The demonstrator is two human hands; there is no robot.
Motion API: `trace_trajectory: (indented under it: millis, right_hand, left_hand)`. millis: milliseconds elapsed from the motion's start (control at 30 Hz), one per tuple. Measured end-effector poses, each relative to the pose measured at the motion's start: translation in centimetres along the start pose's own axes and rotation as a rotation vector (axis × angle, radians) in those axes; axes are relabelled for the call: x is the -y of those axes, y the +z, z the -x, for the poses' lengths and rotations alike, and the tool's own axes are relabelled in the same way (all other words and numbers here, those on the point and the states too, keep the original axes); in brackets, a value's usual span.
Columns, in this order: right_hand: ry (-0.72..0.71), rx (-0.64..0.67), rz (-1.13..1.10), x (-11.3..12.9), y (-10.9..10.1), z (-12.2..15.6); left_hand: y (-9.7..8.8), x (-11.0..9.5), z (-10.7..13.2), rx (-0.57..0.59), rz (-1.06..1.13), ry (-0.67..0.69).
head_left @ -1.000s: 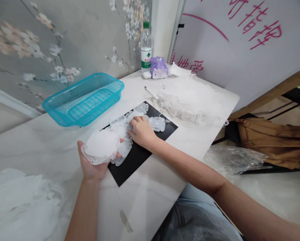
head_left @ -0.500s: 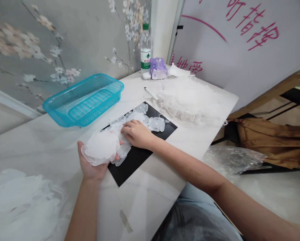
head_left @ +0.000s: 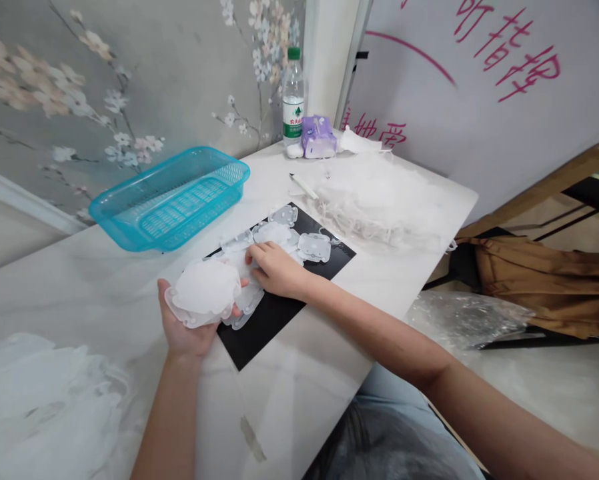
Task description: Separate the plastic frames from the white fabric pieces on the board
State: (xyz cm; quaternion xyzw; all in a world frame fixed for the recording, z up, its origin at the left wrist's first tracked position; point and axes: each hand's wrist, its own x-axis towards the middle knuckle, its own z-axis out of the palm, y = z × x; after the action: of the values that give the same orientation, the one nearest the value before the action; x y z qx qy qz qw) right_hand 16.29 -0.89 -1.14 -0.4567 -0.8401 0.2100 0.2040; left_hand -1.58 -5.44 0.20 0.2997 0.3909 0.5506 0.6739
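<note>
My left hand [head_left: 187,325] cradles a stack of translucent white domed pieces [head_left: 205,288] with flat rims, its fingers curled under the stack. My right hand [head_left: 275,270] rests on the black mat [head_left: 252,340], fingers curled over loose flat pieces of the same white plastic [head_left: 239,263]. Whether it grips one, I cannot tell. Other pieces lie apart at the mat's far end, one [head_left: 313,247] to the right and one [head_left: 283,215] further back.
A turquoise plastic basket [head_left: 169,200] stands at the table's left. Behind the mat lie a heap of white material with loops [head_left: 379,200], a white stick [head_left: 303,187], a water bottle [head_left: 293,100] and a purple packet [head_left: 318,137]. Another white pile [head_left: 44,400] lies at lower left.
My right hand has shifted slightly left across the loose pieces since the oldest frame. My left hand still holds the stack, and the view has moved only a little.
</note>
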Motion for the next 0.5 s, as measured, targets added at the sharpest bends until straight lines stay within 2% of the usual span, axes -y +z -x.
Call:
trace_trajectory:
  millis: [67,167,300,400,500]
  right_hand:
    - [0.014,-0.040,-0.064,-0.1,-0.1,0.0]
    - [0.069,-0.175,-0.257,-0.2,-0.2,0.0]
    - [0.254,-0.386,-0.545,-0.3,-0.6,-0.1]
    - [0.367,-0.462,-0.743,-0.5,-1.0,-0.3]
    - [0.380,-0.577,-0.866,-0.2,-1.3,-0.1]
  left_hand:
    - [0.1,0.0,0.0,-0.010,0.000,0.003]
    - [0.0,0.0,0.0,-0.004,-0.012,-0.005]
    - [-0.1,0.0,0.0,0.003,-0.016,-0.003]
    - [0.1,0.0,0.0,-0.006,-0.022,0.011]
    - [0.0,0.2,-0.1,-0.004,-0.029,0.017]
